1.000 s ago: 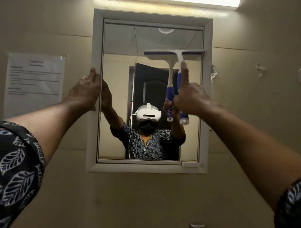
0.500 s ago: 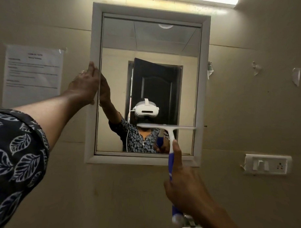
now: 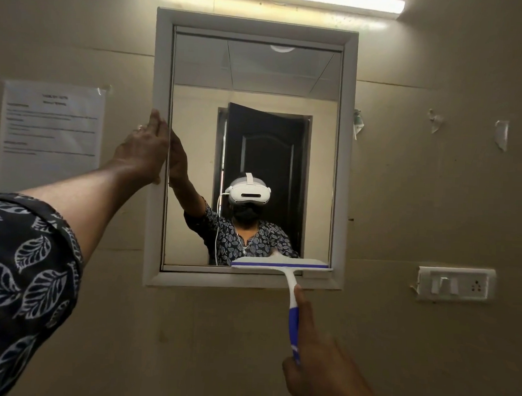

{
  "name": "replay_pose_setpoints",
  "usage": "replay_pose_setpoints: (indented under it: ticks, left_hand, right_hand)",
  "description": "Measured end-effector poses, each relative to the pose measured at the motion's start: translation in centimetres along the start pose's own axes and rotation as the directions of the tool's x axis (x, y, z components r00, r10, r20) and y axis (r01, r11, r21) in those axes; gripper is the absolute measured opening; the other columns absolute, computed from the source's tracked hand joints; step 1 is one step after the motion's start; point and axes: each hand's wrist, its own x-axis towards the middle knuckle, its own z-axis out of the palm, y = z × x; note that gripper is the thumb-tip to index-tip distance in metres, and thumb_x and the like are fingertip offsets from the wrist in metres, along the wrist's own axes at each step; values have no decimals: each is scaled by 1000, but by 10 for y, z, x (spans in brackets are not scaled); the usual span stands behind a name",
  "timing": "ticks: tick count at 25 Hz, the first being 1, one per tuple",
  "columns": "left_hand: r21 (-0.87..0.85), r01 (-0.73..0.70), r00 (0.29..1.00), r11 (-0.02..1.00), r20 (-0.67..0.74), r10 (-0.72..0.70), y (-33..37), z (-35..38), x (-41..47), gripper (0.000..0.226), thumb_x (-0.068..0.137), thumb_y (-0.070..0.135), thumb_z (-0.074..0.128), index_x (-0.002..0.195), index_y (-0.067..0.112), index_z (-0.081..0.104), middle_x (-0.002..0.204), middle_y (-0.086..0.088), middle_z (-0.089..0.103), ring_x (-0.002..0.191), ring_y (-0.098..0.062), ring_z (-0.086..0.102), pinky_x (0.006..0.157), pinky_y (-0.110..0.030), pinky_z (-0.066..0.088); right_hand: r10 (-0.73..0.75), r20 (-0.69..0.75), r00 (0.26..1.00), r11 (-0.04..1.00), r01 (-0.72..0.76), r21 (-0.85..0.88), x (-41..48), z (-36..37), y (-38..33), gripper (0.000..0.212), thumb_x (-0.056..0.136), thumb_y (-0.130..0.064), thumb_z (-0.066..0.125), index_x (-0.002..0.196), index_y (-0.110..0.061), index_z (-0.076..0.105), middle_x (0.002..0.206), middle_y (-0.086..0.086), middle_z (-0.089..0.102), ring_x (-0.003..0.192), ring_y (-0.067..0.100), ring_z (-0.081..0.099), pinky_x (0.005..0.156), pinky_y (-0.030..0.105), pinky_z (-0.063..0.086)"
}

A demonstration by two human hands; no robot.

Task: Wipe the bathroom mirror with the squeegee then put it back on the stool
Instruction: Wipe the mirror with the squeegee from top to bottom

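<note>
squeegee (image 3: 281, 265): blade at mirror (image 3: 197, 121) bottom edge, right half | right hand (image 3: 321, 371): fingers clamped on blue handle | left hand (image 3: 141, 152): fingers straight, pressed on frame's left edge | step: wiping stroke at its bottom; next probably lift off, wipe left half; stool not in view | wall notice (image 3: 50, 134): print too blurred to read

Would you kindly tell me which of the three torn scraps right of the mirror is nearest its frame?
The leftmost scrap, beside the right side of the mirror frame; the middle scrap and the far scrap hang farther out.
</note>
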Motion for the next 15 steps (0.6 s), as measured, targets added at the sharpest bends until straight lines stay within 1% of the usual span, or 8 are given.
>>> replay_pose_setpoints:
  ticks: [2,4,5,7,9,11,13,15]
  left_hand:
    - [5,4,1000,1000,-10,-4,-1,1,1,108,71,-2,77,151,2,5,159,-17,-4,143,-42,18,113,-45,29]
    - [11,3,1000,1000,-16,-3,-1,3,1,107,71,-3,76,151,2,6,159,-17,-3,143,-42,19,112,-45,30]
    - [13,1,1000,1000,-25,-1,-2,4,1,106,71,-3,76,151,2,6,159,-17,-2,142,-41,20,112,-45,31]
    - [12,2,999,1000,-38,-2,-2,4,1,106,71,-2,76,151,2,6,159,-17,-2,142,-41,20,112,-45,31]
    - [13,6,999,1000,-33,-6,-2,4,1,106,72,-2,75,151,3,6,159,-16,-2,143,-41,20,112,-44,30]
    - [4,8,999,1000,-32,-8,-3,4,1,105,73,-1,75,152,4,5,159,-15,-2,143,-40,19,113,-44,29]
    - [-6,4,1000,1000,-28,-5,-3,4,1,107,72,-1,75,152,5,4,160,-15,-3,144,-40,16,114,-44,26]
    - [-18,1,1000,1000,-23,-2,-5,5,2,108,72,-1,74,152,6,1,160,-14,-5,144,-40,15,115,-44,25]
  right_hand:
    - [-54,-29,998,999,54,1,-2,-30,-19,92,86,-26,57,140,-46,-15,85,-11,36,68,3,44,56,12,38]
    - [-154,-119,981,988,149,-47,7,-66,-44,86,84,-24,60,136,-49,-4,87,-10,42,64,3,45,45,12,32]
    - [-210,-200,957,977,196,-89,17,-86,-59,82,83,-24,60,134,-49,1,84,-6,44,63,4,46,43,12,31]
    - [-323,-370,871,945,273,-181,46,-125,-94,75,80,-23,59,135,-41,10,75,-2,44,58,11,49,41,17,34]
    - [-438,-479,761,899,362,-247,76,-158,-132,68,76,-15,58,133,-27,22,77,3,50,62,18,55,45,26,45]
    - [-522,-519,677,852,443,-280,104,-179,-161,65,76,-9,55,133,-18,25,84,8,55,69,22,57,62,38,56]
    - [-535,-525,662,842,471,-265,129,-188,-180,67,77,-8,52,136,-17,23,86,9,55,76,23,59,72,42,57]
    - [-497,-536,682,863,452,-225,147,-185,-191,76,77,-7,50,142,-19,14,90,10,57,82,25,60,74,42,56]
